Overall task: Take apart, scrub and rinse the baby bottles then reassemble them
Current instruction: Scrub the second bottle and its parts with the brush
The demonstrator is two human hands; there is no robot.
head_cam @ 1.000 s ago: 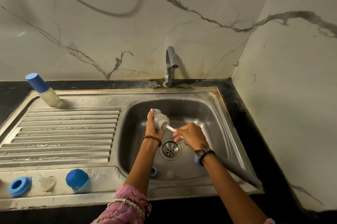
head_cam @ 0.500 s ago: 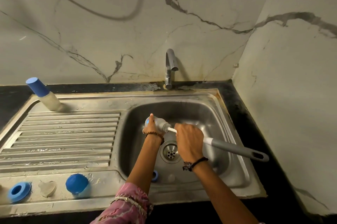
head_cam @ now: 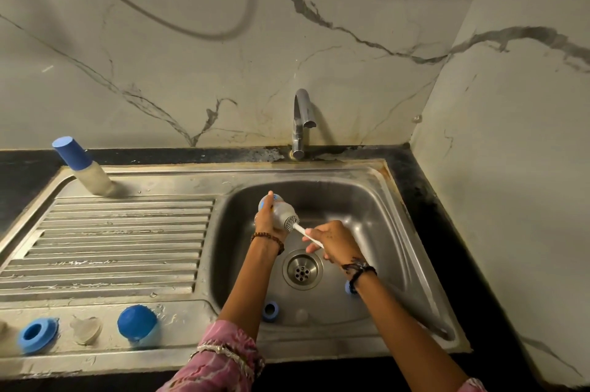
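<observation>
over the basin, the left hand (head_cam: 269, 225) curls its fingers round a clear baby bottle (head_cam: 281, 211), tilted with its mouth toward the right hand (head_cam: 335, 243). that hand's fingers pinch the white stem of a bottle brush (head_cam: 305, 232), bristles at the bottle's mouth. a blue ring (head_cam: 270, 311) lies in the sink (head_cam: 376, 216); another capped bottle (head_cam: 84, 168) stands on the drainboard.

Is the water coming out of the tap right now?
Off, as far as can be seen. No stream falls from the tap spout into the sink, while the bottle is being brushed.
</observation>
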